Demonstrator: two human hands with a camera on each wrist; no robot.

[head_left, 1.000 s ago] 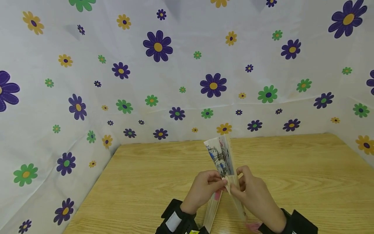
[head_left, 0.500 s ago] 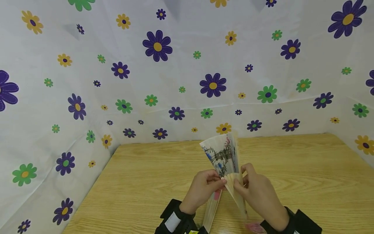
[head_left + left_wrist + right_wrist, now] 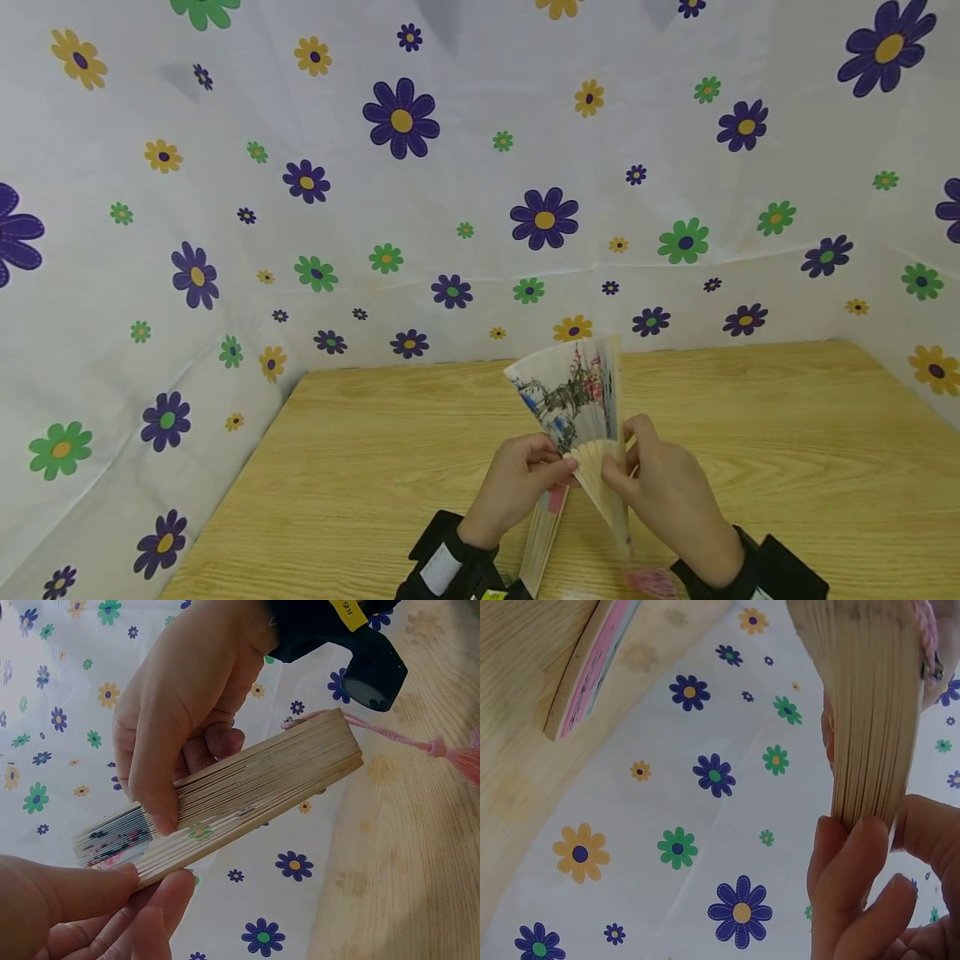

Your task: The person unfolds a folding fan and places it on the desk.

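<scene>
A partly spread folding fan (image 3: 573,396) with pale ribs and a painted leaf is held up over the table. My left hand (image 3: 517,479) pinches its left edge where ribs meet leaf. On the opposite side, my right hand (image 3: 663,492) grips the still-stacked ribs between thumb and fingers. Seen in the left wrist view, the ribs of the fan (image 3: 262,780) lie in a tight row between both hands. A pink tassel (image 3: 652,582) hangs from the fan's narrow end. The right wrist view shows my right fingers (image 3: 862,855) against the rib edges.
A second, folded fan (image 3: 543,533) with a pink patch lies on the wooden table (image 3: 375,467), below my left hand. Behind and at the sides hangs a white flower-printed cloth (image 3: 450,183). Black camera straps (image 3: 461,558) are around both wrists.
The fan has spread wider, its left edge swinging left and more of the painted picture showing. My right hand has shifted slightly right and up; the left hand has barely moved.
</scene>
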